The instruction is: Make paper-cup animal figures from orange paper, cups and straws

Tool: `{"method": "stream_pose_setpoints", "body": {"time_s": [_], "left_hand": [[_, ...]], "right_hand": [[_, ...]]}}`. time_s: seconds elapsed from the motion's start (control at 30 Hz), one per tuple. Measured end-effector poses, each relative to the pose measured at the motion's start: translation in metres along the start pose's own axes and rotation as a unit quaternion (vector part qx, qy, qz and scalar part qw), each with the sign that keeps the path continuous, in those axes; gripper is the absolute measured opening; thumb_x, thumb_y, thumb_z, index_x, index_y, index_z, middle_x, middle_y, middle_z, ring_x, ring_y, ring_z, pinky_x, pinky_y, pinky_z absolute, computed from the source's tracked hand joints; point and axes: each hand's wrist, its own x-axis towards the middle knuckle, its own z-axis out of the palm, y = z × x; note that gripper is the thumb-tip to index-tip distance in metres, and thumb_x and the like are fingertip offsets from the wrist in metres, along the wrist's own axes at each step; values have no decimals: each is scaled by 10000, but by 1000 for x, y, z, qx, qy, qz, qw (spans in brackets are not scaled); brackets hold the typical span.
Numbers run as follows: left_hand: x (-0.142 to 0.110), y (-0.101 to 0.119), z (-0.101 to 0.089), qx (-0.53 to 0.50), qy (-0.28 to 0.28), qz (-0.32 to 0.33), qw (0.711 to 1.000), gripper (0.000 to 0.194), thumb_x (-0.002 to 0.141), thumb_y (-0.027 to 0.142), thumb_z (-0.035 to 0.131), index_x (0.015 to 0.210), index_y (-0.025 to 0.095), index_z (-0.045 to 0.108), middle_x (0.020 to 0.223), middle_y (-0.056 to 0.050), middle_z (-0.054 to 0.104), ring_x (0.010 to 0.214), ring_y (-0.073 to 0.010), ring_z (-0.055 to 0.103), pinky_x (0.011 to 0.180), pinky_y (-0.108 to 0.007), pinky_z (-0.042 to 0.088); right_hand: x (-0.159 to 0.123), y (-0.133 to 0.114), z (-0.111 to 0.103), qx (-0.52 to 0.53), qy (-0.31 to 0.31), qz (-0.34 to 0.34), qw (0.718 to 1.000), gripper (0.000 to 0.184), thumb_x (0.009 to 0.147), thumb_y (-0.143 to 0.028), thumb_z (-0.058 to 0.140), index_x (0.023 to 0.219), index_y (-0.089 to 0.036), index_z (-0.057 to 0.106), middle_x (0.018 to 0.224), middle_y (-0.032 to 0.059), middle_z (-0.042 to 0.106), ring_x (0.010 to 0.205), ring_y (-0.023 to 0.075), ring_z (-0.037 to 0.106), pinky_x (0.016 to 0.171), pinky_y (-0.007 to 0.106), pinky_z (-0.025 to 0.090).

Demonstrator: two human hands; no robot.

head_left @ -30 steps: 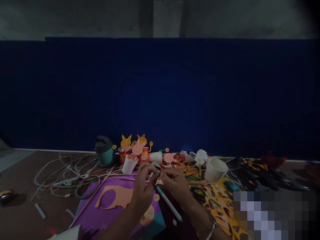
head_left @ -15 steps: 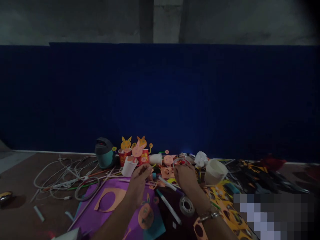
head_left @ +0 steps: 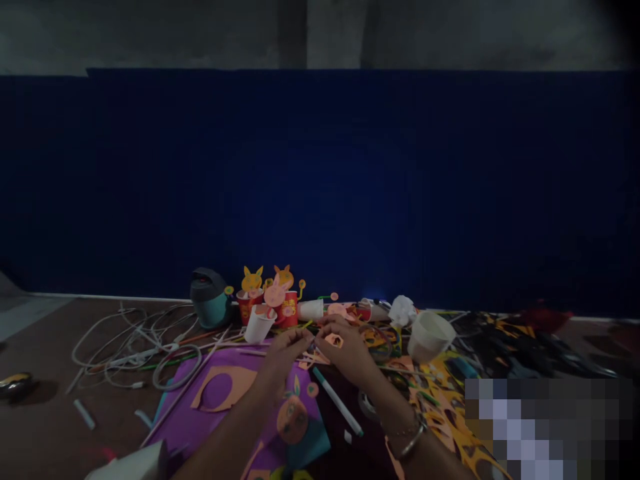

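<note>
My left hand point(head_left: 284, 353) and my right hand point(head_left: 346, 348) meet fingertip to fingertip over the middle of the cluttered table. Both are closed in a pinch; what sits between the fingertips is too small and hidden to name. Below them lies a white marker point(head_left: 337, 403) with teal ends. Under my left forearm's inner side, a round orange paper animal face point(head_left: 292, 419) with ears rests on purple paper point(head_left: 173, 427). A tape roll point(head_left: 367, 405) is partly covered by my right wrist. Beyond my left hand, a white paper cup point(head_left: 259, 325) stands tilted.
Red paper cups point(head_left: 287, 310) with paper animal faces stand at the back, beside a teal and dark device point(head_left: 210, 300). White cables point(head_left: 133, 350) tangle at left. A white bowl-like container point(head_left: 431, 335), crumpled paper point(head_left: 403, 311) and yellow cut-out sheets point(head_left: 450, 423) lie at right.
My right hand has moved left and its fingertips now meet those of my left hand. A white-and-purple marker seen between the hands before is out of sight. The view has tilted slightly.
</note>
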Motion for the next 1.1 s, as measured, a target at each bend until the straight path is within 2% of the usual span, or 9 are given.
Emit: {"method": "stream_pose_setpoints", "body": {"time_s": [0.2, 0.57, 0.7, 0.8, 0.87, 0.93, 1.0, 1.1], "left_hand": [[2, 1, -6, -28, -24, -41, 998, 220, 695, 313, 671, 819, 132, 669, 681, -17, 622, 604, -106, 533, 581, -207, 372], [1, -1, -4, -6, -17, -20, 1000, 210, 703, 328, 655, 775, 132, 669, 673, -21, 612, 588, -100, 519, 549, -194, 357], [4, -1, -4, 78, -8, 2, 997, 264, 726, 369, 610, 830, 134, 670, 702, -35, 632, 597, -118, 534, 554, -209, 376], [11, -1, -15, 180, 41, 48, 982, 284, 726, 351, 583, 925, 162, 658, 769, -40, 646, 670, -149, 560, 605, -232, 395], [12, -3, -25, 257, 73, 68, 961, 189, 656, 279, 631, 811, 180, 672, 710, -29, 630, 660, -164, 552, 604, -243, 369], [9, -8, -35, 317, 68, 63, 944, 60, 551, 205, 686, 553, 190, 628, 530, -2, 553, 572, -167, 522, 574, -254, 322], [4, -17, -41, 361, 63, 56, 929, 179, 454, 150, 717, 433, 199, 546, 420, 35, 436, 505, -165, 489, 557, -263, 290], [-1, -35, -43, 399, 60, 52, 914, 227, 394, 79, 694, 449, 216, 521, 405, 68, 369, 484, -167, 488, 548, -267, 283]], "right_hand": [[0, 2, -2, -3, 6, 7, 1000, 97, 709, -159, 575, 619, -184, 600, 991, 59, 588, 981, 184, 537, 888, 312, 382], [2, 6, 0, -9, 16, 8, 1000, 48, 702, -222, 624, 669, -187, 628, 981, 55, 595, 960, 195, 551, 877, 319, 395], [0, 4, -1, -22, 12, -22, 999, 98, 735, -203, 599, 640, -189, 621, 1012, 58, 582, 1006, 196, 530, 892, 315, 381], [-3, 1, -1, -68, 22, -39, 997, 100, 725, -166, 595, 633, -193, 620, 1026, 62, 574, 1030, 204, 511, 906, 329, 367], [-5, 1, 0, -99, 15, -25, 995, 107, 715, -167, 601, 614, -195, 623, 1010, 64, 581, 1016, 213, 517, 898, 343, 371], [-6, 2, 2, -115, 0, -6, 993, 106, 708, -178, 610, 606, -195, 634, 988, 65, 594, 993, 218, 532, 882, 348, 382], [-7, 5, 4, -121, -11, 2, 993, 101, 707, -189, 618, 611, -194, 648, 973, 68, 605, 978, 218, 544, 873, 345, 391], [-7, 7, 7, -129, -15, 0, 991, 93, 705, -202, 630, 620, -197, 664, 965, 71, 619, 972, 219, 552, 872, 344, 396]]}}
